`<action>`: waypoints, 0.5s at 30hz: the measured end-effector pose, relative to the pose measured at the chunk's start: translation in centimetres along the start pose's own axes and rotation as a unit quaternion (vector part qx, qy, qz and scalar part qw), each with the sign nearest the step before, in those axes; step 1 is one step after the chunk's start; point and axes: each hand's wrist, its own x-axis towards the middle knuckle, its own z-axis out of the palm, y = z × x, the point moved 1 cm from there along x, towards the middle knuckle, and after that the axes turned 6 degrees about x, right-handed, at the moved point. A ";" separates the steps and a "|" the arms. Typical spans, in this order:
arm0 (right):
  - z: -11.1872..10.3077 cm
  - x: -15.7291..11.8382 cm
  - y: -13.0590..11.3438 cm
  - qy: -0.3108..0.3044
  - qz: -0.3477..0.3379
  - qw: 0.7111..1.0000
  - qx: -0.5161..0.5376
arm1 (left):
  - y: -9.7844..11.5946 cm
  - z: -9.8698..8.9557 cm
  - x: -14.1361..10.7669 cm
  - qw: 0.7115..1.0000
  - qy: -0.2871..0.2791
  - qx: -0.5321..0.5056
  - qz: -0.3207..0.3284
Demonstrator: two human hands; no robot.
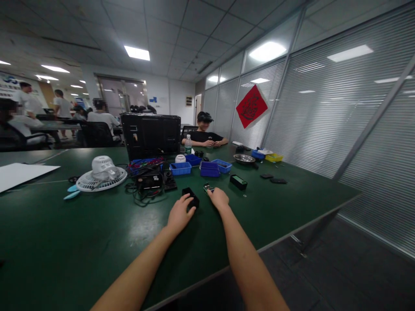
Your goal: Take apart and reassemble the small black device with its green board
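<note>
My left hand [179,214] grips a small black open-topped case [194,200] on the green table, thumb on the near side and fingers over its far side. To the right of it, my right hand [219,199] has its fingers closed on a small green circuit board [207,186]; most of the board is under the fingers. A gap of table separates the two hands. Farther right lies another black case [238,183] with a green panel in its top. A small pale ring [244,195] lies close to that case.
Blue bins [180,169], a metal bowl [244,159] and a bottle [188,146] stand beyond my hands. Leftward are a cabled black device [150,180], a white fan part [102,179] and a big black panel [152,136]. A person [204,134] sits across the table.
</note>
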 end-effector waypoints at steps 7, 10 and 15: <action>-0.2 -0.3 0.4 0.119 -0.077 0.987 -0.078 | -0.9 1.0 -1.1 0.998 0.049 -0.048 -0.014; -0.9 -0.2 0.6 0.132 -0.052 0.988 -0.055 | -1.7 0.6 -1.5 0.996 0.060 -0.060 -0.038; -1.8 0.7 2.2 0.054 0.046 0.997 -0.003 | -2.0 0.3 -1.7 0.993 0.060 -0.055 -0.080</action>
